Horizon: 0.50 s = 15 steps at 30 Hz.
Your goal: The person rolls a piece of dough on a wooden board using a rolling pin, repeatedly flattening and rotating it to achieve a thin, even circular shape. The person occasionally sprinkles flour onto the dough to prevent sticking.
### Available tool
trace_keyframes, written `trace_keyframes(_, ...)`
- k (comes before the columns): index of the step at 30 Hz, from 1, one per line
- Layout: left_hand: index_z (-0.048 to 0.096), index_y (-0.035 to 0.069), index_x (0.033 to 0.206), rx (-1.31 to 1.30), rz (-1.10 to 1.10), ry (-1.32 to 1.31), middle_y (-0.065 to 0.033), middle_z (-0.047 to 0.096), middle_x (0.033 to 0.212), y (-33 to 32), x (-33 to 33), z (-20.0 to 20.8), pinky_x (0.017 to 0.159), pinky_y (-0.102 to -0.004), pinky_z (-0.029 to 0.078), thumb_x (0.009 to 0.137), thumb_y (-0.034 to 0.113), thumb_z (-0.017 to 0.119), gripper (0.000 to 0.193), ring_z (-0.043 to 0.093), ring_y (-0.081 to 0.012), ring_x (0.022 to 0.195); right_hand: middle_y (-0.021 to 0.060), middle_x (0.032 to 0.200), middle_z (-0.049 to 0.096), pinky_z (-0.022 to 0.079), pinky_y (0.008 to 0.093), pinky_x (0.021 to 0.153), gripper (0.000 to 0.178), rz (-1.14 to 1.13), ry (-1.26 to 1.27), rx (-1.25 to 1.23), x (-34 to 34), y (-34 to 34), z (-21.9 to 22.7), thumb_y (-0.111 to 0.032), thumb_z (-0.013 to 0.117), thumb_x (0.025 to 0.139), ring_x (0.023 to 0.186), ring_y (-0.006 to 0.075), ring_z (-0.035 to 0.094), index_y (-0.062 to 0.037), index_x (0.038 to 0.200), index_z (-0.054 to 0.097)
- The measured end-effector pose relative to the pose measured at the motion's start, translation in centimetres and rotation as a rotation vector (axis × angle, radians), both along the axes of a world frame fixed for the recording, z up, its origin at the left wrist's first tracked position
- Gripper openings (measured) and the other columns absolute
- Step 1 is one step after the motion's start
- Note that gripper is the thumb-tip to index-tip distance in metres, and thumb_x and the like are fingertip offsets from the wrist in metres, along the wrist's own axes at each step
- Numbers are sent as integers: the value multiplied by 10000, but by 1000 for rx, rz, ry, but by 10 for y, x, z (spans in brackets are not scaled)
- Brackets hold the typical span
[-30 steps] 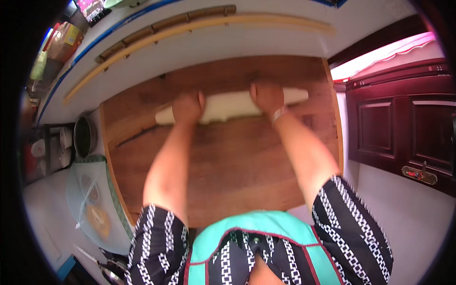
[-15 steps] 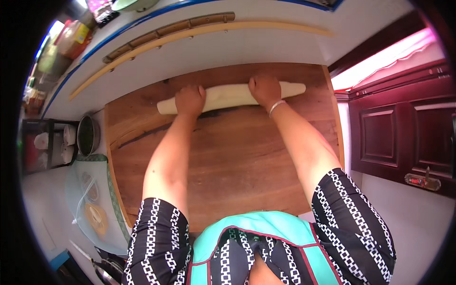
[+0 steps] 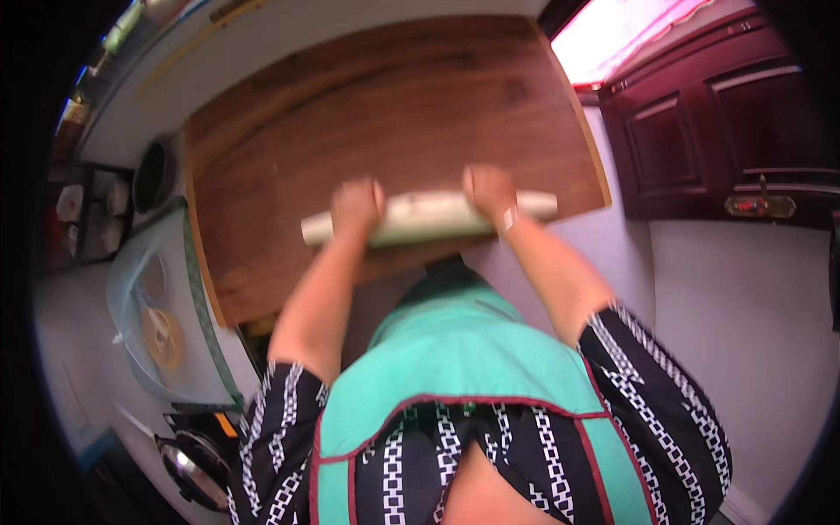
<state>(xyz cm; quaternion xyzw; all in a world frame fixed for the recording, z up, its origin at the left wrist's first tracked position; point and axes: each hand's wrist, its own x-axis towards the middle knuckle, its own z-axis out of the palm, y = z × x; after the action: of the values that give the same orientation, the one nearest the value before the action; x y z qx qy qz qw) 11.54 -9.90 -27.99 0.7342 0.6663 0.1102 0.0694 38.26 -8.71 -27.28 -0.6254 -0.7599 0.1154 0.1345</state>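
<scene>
A long, pale cream roll of dough point(image 3: 424, 216) lies crosswise near the front edge of a brown wooden board point(image 3: 376, 105). Its two ends stick out past my fists; whether a rolling pin is inside cannot be seen. My left hand point(image 3: 357, 208) is closed over the roll left of its middle, knuckles up. Right of the middle, my right hand point(image 3: 490, 189), with a pale band at the wrist, is closed on it too. Both hands are slightly smeared by motion, and the fingers under the roll are hidden.
At the left stand a dark round bowl point(image 3: 154, 177), a black rack point(image 3: 87, 214) and a translucent cover point(image 3: 131, 328) over food. A lidded pan point(image 3: 194, 468) sits lower left. A dark red door point(image 3: 691, 131) stands at the right. Faint wooden sticks point(image 3: 188, 52) lie beyond the board.
My hands have drawn the dough roll from the board's far side to its near edge. My view has tilted down, so more of the apron shows.
</scene>
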Motion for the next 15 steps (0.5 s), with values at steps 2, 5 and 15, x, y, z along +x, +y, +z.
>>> trace_keyframes(2,667,99,786,44,33,98,-122,675,830,19,4,13,693,-475,503,912,302,474,308,648,-325,809,143,811,678,499,504,646,332,-78,-103,-95,-10,38,8,-283,439,923,679,391,626,-86,780,665)
trace_keyframes(5,636,132,1048,179,-47,77,-82,619,1114,-27,43,3,957,-500,384,868,311,539,272,553,-275,1114,58,1039,654,441,495,879,281,75,-242,217,-49,-32,-5,-211,531,830,1055,293,597,-146,1081,639)
trace_keyframes(15,620,137,838,290,-53,-30,-31,657,902,81,-3,-7,882,-440,410,874,230,532,133,592,-267,945,46,843,667,405,459,920,182,97,-246,42,-33,84,6,-187,478,871,908,262,599,-131,781,626)
